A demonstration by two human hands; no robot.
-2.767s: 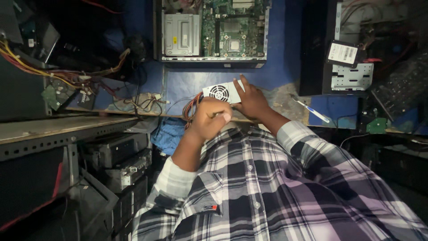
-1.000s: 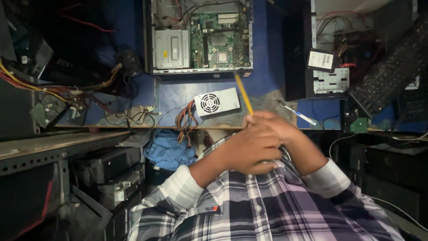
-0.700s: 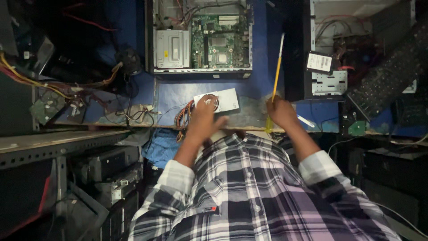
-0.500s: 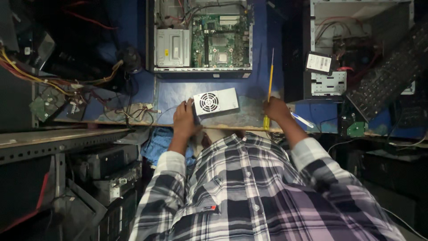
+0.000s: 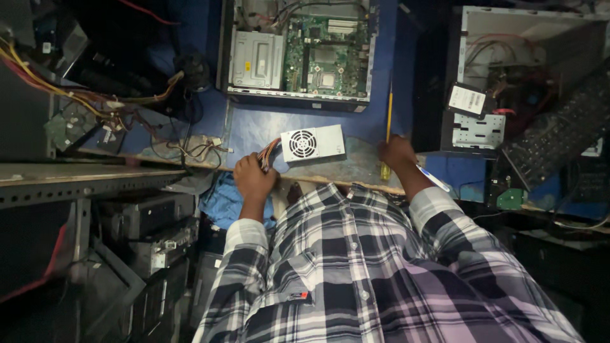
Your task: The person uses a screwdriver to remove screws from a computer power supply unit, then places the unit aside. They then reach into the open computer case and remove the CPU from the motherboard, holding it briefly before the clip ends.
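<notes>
1. At the far left, a tangle of yellow, red and black cables (image 5: 82, 95) spills across the dark corner, with a bare green circuit board (image 5: 67, 127) lying under it
2. Below them a grey metal shelf edge (image 5: 82, 181) runs out from the left, and stacked dark computer cases (image 5: 152, 235) sit under it in the shadow
3. The work surface is a blue tabletop (image 5: 251, 130), worn bare along its front edge; a loose bundle of thin wires (image 5: 194, 149) lies on it left of centre
4. A blue cloth (image 5: 222, 200) hangs just below the table edge, beside the left forearm
5. The left hand (image 5: 254, 178) is clenched around the coloured wire bundle (image 5: 268, 152) that comes out of the power supply
6. The small silver power supply (image 5: 311, 143), fan grille up, lies on the table between the two hands, just in front of the open desktop case (image 5: 298, 51) with its green motherboard
7. The right hand (image 5: 397, 152) grips a yellow-handled screwdriver (image 5: 388, 130), its shaft standing up away from the body
8. To the right an open empty tower case (image 5: 527, 70) stands with a hard drive (image 5: 467, 100) at its mouth, and a black keyboard (image 5: 559, 136) leans across it
</notes>
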